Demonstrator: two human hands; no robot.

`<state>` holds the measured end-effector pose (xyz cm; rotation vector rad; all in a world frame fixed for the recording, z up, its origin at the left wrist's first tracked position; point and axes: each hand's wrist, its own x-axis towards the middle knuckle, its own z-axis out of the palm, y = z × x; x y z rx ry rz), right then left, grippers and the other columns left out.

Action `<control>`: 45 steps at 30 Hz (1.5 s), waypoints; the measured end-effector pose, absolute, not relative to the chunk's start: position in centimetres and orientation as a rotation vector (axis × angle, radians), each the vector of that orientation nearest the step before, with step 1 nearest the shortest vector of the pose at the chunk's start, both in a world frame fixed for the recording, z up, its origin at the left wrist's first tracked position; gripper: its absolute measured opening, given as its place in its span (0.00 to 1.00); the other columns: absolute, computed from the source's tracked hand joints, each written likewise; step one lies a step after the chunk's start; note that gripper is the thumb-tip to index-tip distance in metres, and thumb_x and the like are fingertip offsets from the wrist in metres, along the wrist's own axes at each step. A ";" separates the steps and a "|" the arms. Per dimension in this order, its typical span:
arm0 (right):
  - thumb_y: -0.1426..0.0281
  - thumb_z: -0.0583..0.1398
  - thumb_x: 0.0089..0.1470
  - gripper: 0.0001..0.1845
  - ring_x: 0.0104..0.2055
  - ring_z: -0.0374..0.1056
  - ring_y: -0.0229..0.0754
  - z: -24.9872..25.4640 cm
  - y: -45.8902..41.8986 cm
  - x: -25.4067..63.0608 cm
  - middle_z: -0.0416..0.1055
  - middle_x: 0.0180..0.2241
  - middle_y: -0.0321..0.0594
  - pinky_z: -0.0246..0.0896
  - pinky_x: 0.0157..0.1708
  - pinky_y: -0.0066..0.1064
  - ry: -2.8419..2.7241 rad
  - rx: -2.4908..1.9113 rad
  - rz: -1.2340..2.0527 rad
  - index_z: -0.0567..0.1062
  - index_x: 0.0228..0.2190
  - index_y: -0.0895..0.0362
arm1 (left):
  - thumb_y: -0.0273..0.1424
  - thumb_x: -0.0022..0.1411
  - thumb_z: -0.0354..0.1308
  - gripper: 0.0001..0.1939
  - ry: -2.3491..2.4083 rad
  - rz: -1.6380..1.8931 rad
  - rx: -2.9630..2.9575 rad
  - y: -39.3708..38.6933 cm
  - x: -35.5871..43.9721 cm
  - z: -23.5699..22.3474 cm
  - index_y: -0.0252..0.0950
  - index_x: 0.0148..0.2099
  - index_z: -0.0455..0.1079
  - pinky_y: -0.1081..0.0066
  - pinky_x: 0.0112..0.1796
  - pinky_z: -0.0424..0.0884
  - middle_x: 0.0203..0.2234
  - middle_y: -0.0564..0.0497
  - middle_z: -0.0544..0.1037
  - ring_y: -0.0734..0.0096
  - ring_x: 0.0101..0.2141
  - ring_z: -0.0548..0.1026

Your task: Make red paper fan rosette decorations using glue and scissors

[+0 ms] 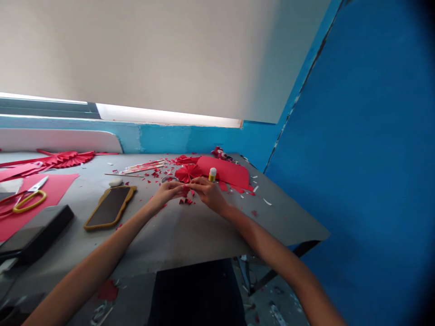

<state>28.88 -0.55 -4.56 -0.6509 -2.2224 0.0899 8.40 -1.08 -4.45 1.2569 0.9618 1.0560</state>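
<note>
My left hand (169, 192) and my right hand (208, 192) meet over the table, fingertips pinched together. Between them is a small piece of red paper (186, 190), mostly covered by the fingers. Just beyond lies a folded red paper fan rosette (188, 172). A glue stick (212, 174) with a white cap and yellow label stands upright behind my right hand. Past my left fingers a round ring-like item, perhaps a tape roll (169, 179), is partly hidden. Small red paper scraps (186, 202) lie beneath the hands.
Red paper sheets (229, 172) and a small plush toy (220, 153) lie at the back right. Thin sticks (142, 166) are behind my left hand. To the left are a yellow-cased phone (111, 207), scissors (30, 197), a black box (37, 231) and pleated red paper (70, 158).
</note>
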 end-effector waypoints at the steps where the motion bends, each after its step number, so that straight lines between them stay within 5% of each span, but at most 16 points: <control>1: 0.82 0.53 0.57 0.23 0.48 0.67 0.39 -4.5 -0.6 28.9 0.71 0.45 0.40 0.62 0.49 0.31 -2.246 -0.651 0.048 0.74 0.49 0.49 | 0.42 0.43 0.71 0.25 0.970 1.059 1.252 -1.1 8.4 -4.4 0.30 0.40 0.77 0.64 0.48 0.71 0.33 0.45 0.81 0.62 0.39 0.79; 8: 0.84 0.52 0.56 0.28 0.47 0.66 0.40 -3.9 -1.0 29.0 0.71 0.45 0.40 0.63 0.49 0.35 -2.339 -0.647 -0.085 0.71 0.52 0.47 | 0.38 0.48 0.69 0.20 0.926 1.080 1.195 -1.1 8.3 -4.3 0.31 0.41 0.76 0.65 0.52 0.68 0.37 0.44 0.81 0.65 0.41 0.79; 12: 0.82 0.51 0.58 0.26 0.50 0.66 0.39 -4.1 -0.7 28.9 0.69 0.47 0.40 0.62 0.51 0.35 -2.271 -0.621 0.116 0.72 0.51 0.47 | 0.39 0.54 0.66 0.18 0.849 1.096 1.216 -1.2 8.1 -4.4 0.32 0.44 0.75 0.66 0.54 0.66 0.41 0.45 0.81 0.68 0.43 0.78; 18: 0.68 0.55 0.60 0.13 0.47 0.68 0.39 -4.5 -0.3 28.1 0.71 0.44 0.41 0.64 0.46 0.33 -2.008 -0.644 0.610 0.75 0.45 0.51 | 0.38 0.52 0.67 0.19 0.861 1.120 1.278 -1.2 8.2 -4.4 0.34 0.44 0.75 0.66 0.53 0.66 0.41 0.46 0.81 0.67 0.43 0.78; 26: 0.54 0.53 0.59 0.17 0.31 0.67 0.38 -4.5 -0.9 27.5 0.69 0.29 0.36 0.62 0.33 0.29 -1.902 -0.912 0.698 0.69 0.32 0.55 | 0.40 0.47 0.69 0.20 0.908 1.066 1.352 -1.5 8.7 -4.3 0.31 0.39 0.76 0.64 0.46 0.73 0.32 0.46 0.82 0.64 0.36 0.80; 32: 0.56 0.53 0.60 0.16 0.34 0.67 0.39 -5.9 -0.1 27.5 0.69 0.31 0.37 0.62 0.35 0.31 -1.979 -0.852 0.652 0.69 0.31 0.56 | 0.42 0.41 0.72 0.24 0.863 1.023 1.322 -0.9 9.1 -5.3 0.30 0.37 0.76 0.66 0.41 0.74 0.26 0.47 0.81 0.65 0.31 0.80; 45: 0.60 0.54 0.60 0.12 0.39 0.65 0.40 -6.0 0.3 27.4 0.67 0.36 0.40 0.64 0.39 0.32 -1.991 -0.834 0.552 0.68 0.31 0.55 | 0.42 0.47 0.69 0.22 0.880 1.007 1.425 -1.1 9.1 -5.4 0.31 0.40 0.77 0.69 0.34 0.74 0.30 0.44 0.82 0.64 0.30 0.80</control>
